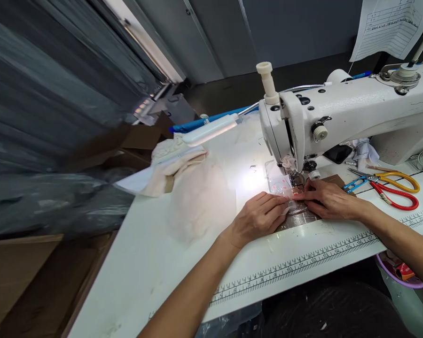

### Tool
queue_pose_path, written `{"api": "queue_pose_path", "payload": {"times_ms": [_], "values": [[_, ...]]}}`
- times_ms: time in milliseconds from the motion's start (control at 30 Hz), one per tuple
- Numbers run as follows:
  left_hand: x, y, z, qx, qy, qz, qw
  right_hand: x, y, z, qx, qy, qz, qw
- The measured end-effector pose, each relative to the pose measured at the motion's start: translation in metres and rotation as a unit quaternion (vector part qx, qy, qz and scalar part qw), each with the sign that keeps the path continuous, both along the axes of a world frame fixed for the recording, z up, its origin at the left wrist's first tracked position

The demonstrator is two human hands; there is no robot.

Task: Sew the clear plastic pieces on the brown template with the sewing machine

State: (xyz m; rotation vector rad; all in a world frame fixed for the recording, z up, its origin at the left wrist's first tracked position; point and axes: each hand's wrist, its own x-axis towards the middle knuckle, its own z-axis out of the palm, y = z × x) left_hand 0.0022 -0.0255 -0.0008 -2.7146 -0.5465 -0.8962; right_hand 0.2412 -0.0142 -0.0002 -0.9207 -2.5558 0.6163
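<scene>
A white sewing machine (pixel 341 110) stands on the white table, its needle area lit by a lamp. My left hand (pixel 261 216) lies beside the needle plate, fingers together and pressing on a small piece of sheer white fabric (pixel 284 190). On the other side of that fabric, my right hand (pixel 329 199) has its index finger stretched towards the presser foot and its other fingers bent; the fingertips touch the fabric's edge. Sheer pale fabric (pixel 200 202) lies in a loose heap left of my left hand.
Red- and yellow-handled scissors (pixel 395 188) and blue snips (pixel 354 184) lie at the right. A lamp (pixel 211 130) reaches over the table. Folded cream fabric (pixel 176 171) sits at the far left edge. A printed ruler (pixel 289 270) runs along the front edge.
</scene>
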Motion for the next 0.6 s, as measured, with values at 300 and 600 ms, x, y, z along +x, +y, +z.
{"api": "queue_pose_path", "payload": {"times_ms": [300,600], "values": [[0.004,-0.001,-0.002,-0.036,-0.055,0.028,0.997,-0.001,-0.004,0.006,-0.032,0.014,-0.007,0.999],[0.007,-0.001,-0.01,-0.07,-0.112,0.051,0.99,-0.016,-0.016,0.012,0.037,-0.068,0.05,0.996]]}}
